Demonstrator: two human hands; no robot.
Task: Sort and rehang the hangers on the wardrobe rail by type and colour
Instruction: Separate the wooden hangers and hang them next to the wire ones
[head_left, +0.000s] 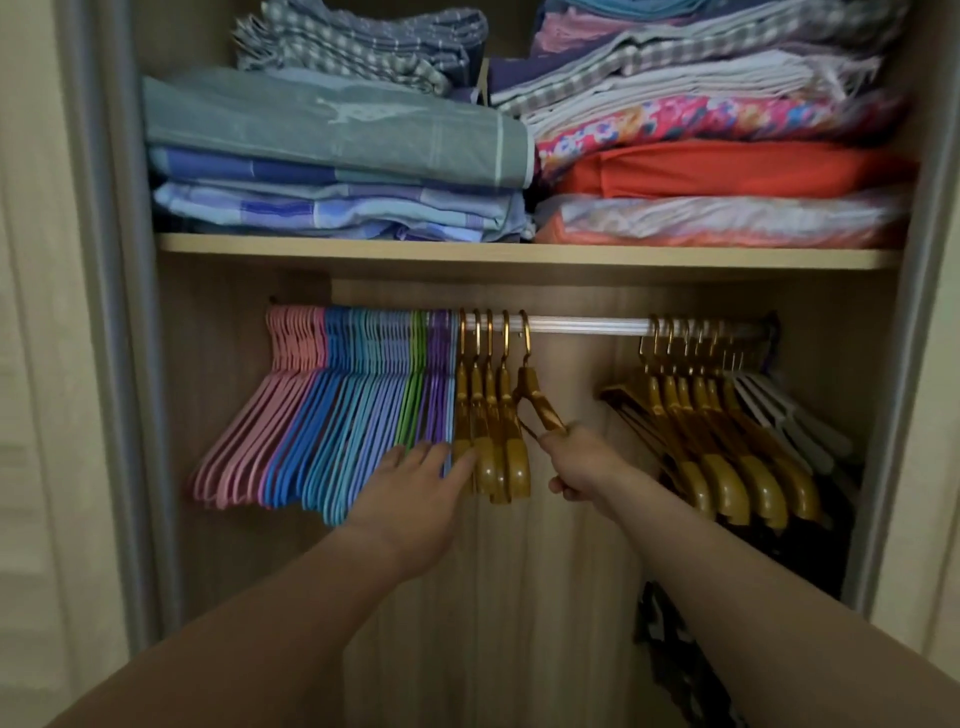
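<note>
A white wardrobe rail (582, 326) carries hangers in groups. From the left hang pink hangers (249, 431), blue hangers (337, 426), a few green hangers (413, 400) and purple hangers (438, 384), then several gold hangers (491, 431). My left hand (415, 493) lies open, its straight fingers touching the lower ends of the purple and first gold hangers. My right hand (582, 467) grips the arm of one tilted gold hanger (537, 400) whose hook is on the rail. More gold hangers (727, 441) and white hangers (784, 410) hang at the right end.
A wooden shelf (519, 254) just above the rail holds stacks of folded linens (337, 156). The wardrobe's grey frame (119, 312) borders both sides. Dark patterned fabric (675, 649) lies low at the right. A bare stretch of rail separates the two gold groups.
</note>
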